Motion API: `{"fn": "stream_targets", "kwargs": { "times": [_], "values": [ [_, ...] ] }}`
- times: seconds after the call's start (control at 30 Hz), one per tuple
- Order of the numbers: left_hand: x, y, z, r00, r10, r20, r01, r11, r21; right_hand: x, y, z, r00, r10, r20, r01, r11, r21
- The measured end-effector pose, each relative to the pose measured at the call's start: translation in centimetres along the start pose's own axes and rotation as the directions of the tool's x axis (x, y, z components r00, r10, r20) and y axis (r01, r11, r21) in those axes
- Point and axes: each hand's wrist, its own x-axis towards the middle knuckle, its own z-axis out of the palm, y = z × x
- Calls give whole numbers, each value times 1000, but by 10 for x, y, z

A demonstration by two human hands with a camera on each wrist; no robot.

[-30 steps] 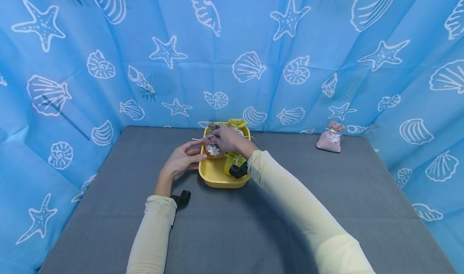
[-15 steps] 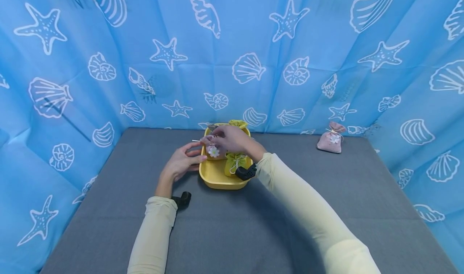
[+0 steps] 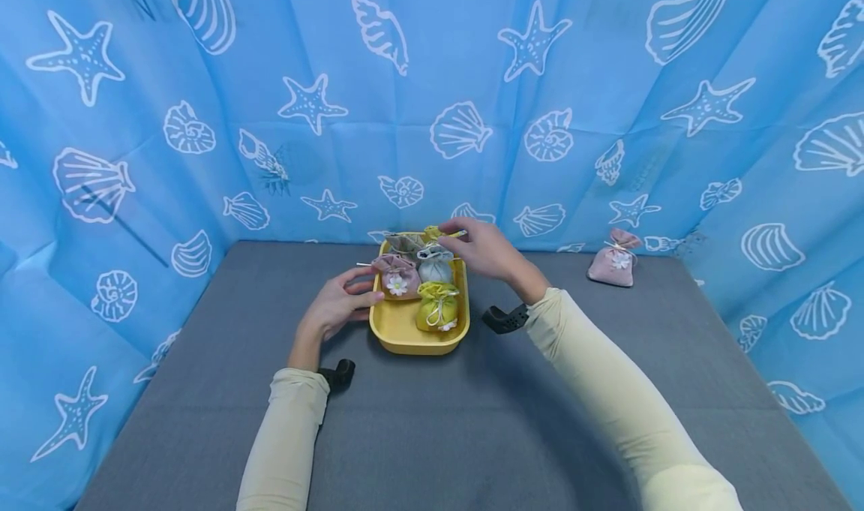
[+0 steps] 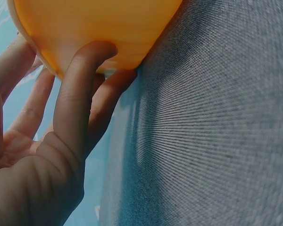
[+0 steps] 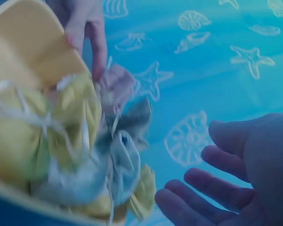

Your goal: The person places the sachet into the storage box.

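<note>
A yellow plastic basket (image 3: 405,341) stands near the back of the table, holding several small drawstring pouches. My left hand (image 3: 336,301) is at its left side, with fingertips against the outer wall in the left wrist view. Inside are a pink pouch (image 3: 401,277) with a white flower, a dark grey pouch (image 3: 403,244) behind it, a pale grey-blue pouch (image 3: 436,266) and a yellow pouch (image 3: 437,308) in front. Another yellow pouch (image 5: 144,190) pokes up at the back corner. Over that corner my right hand (image 3: 487,250) hovers, fingers loose and nothing in them.
One more pink pouch (image 3: 613,258) with a white flower stands at the table's back right. Grey cloth covers the table (image 3: 418,421). A blue curtain (image 3: 499,166) with white shells and starfish hangs along its back and sides.
My right hand has moved from above the pink pouch back and right to the basket's far right corner, uncovering the pouches. My left hand stays at the basket's side.
</note>
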Motion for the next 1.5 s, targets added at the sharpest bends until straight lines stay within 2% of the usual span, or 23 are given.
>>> {"fn": "stream_targets", "kwargs": {
  "times": [0.23,0.4,0.57,0.67,0.87,1.0,1.17,1.4,1.5],
  "values": [
    [-1,-1,-1,1000,-4,-3,4,1000,9,-18,23,-23,997,12,-70,-9,999,51],
    [1,-3,-1,1000,-2,3,2,1000,0,-30,42,-35,993,30,-118,-28,999,24],
    [2,-4,1,1000,1,5,-1,1000,-7,-42,67,-44,982,83,-167,-81,997,21],
    [2,-5,2,1000,-2,5,2,1000,-7,-50,83,-48,976,91,-197,-91,996,5],
    [2,-5,1,1000,-9,-1,9,1000,-11,-66,109,-56,974,81,-212,-104,989,-103],
    [1,-5,2,1000,-9,1,9,1000,-16,-77,128,-64,967,120,-227,-152,980,-129],
    [0,-4,2,1000,-7,-1,7,1000,-12,-87,157,-76,941,162,-295,-203,972,-114],
    [-1,-2,1,1000,-14,-8,14,1000,-5,-94,192,-87,870,226,-439,-275,960,-51],
    [-1,-1,2,1000,-15,-10,15,1000,1,-95,203,-90,860,237,-452,-271,963,-11]
  ]
}}
